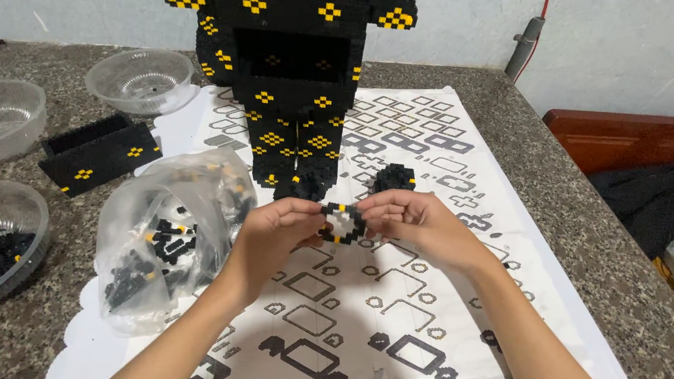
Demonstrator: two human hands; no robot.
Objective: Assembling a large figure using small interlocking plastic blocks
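Fingers [311, 215] of both hands are pinching a small round brick piece [343, 223], black-rimmed with a white middle and yellow dots. The left hand [276, 234] is gripping its left edge and the right hand [411, 220] its right edge, seemingly to steady it from both sides. The piece is hovering just above the printed instruction sheet [348, 325] on the counter [572, 219], in front of the tall black-and-yellow brick figure [296, 72]. Its flat face is pointing up toward the camera; being roundish, it is showing no clear long axis. A clear bag of black bricks [164, 235] is lying just beside the left hand.
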